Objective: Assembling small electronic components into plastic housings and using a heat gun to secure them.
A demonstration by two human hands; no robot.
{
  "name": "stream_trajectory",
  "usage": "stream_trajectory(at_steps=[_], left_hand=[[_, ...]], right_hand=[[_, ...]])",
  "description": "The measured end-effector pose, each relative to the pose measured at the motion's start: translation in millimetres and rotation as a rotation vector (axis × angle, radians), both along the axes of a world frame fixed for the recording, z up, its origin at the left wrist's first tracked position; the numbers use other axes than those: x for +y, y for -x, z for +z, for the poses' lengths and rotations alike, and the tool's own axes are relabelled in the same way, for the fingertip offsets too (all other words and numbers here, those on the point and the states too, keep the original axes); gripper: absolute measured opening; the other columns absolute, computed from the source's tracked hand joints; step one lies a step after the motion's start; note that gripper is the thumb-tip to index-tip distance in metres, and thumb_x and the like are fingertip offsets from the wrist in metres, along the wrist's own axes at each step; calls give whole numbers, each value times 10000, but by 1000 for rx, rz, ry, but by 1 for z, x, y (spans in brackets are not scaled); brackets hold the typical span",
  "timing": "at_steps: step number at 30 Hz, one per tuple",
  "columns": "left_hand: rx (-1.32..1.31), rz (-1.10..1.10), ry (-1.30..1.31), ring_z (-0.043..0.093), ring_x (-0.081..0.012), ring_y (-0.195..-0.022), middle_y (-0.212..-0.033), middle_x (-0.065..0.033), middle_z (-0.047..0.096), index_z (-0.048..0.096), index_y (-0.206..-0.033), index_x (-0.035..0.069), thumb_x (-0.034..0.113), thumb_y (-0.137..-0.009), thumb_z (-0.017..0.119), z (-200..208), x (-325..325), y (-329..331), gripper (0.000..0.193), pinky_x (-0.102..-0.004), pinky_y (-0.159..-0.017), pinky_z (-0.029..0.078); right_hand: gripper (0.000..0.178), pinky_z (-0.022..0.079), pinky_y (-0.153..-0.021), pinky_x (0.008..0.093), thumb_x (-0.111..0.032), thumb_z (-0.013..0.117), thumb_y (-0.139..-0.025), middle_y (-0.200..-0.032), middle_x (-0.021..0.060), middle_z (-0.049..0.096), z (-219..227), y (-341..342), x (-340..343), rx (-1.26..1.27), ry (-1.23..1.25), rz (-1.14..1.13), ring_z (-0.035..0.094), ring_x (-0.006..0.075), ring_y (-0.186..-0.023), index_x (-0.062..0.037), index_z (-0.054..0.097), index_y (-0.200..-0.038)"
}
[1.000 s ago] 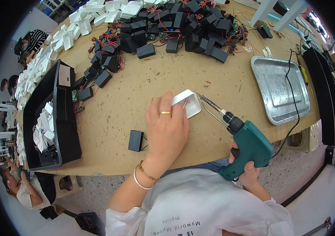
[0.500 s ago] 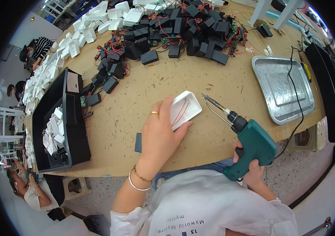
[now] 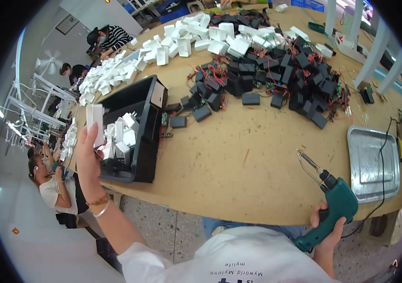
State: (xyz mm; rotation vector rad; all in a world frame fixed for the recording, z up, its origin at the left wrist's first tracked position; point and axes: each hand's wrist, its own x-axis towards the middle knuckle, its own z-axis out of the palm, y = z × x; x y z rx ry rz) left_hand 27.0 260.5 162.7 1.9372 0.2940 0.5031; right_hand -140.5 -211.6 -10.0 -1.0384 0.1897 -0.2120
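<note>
My left hand (image 3: 87, 153) is raised over the left side of a black plastic bin (image 3: 146, 151). Its fingers are closed round a white plastic housing (image 3: 95, 123), held upright on edge. Something small, dark and reddish shows beside the palm, too hidden to name. Inside the bin lie several white housings (image 3: 127, 137) and dark parts. My right hand (image 3: 331, 228) grips a green soldering gun (image 3: 335, 207) by its handle, forefinger at the trigger. The gun's metal tip points up and left above the table, touching nothing.
Beyond lies a heap of black boxes (image 3: 286, 75) with red wires and circuit boards. White housings (image 3: 111, 73) are piled along the far left. A metal tray (image 3: 375, 188) sits at the right, a black cord crossing it. Co-workers (image 3: 116, 40) sit at the left.
My left hand has carried the white housing left, from mid-table to the bin. The view has turned left. The black block near my left wrist no longer shows on the table.
</note>
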Motion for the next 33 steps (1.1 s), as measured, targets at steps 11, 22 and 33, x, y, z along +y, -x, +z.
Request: stream_trajectory(at_steps=[11, 22, 33], left_hand=[[-79, -143, -882, 611, -334, -921, -977, -190, 647, 619, -1019, -38, 427, -808, 638, -28, -56, -162, 511, -379, -788, 477], [36, -446, -936, 579, -389, -995, -1053, -257, 605, 511, -1177, -51, 544, -620, 753, -125, -242, -350, 850, -426, -867, 465], [404, -970, 627, 614, -167, -783, -975, -92, 623, 521, -1146, -10, 283, -880, 579, -79, -226, -140, 400, -306, -693, 501]], right_hand=[[648, 343, -539, 277, -640, 412, -866, -904, 100, 557, -1, -36, -13, -69, -139, 94, 485, 139, -561, -16, 498, -1017], [614, 348, -571, 318, -636, 387, -876, -858, 123, 581, 2, -43, -6, -31, -434, -46, 488, 158, -545, -52, 514, -1018], [605, 350, -614, 312, -598, 371, -904, -854, 105, 540, 2, -48, -15, -54, -568, 3, 460, 160, -616, -39, 510, -1087]])
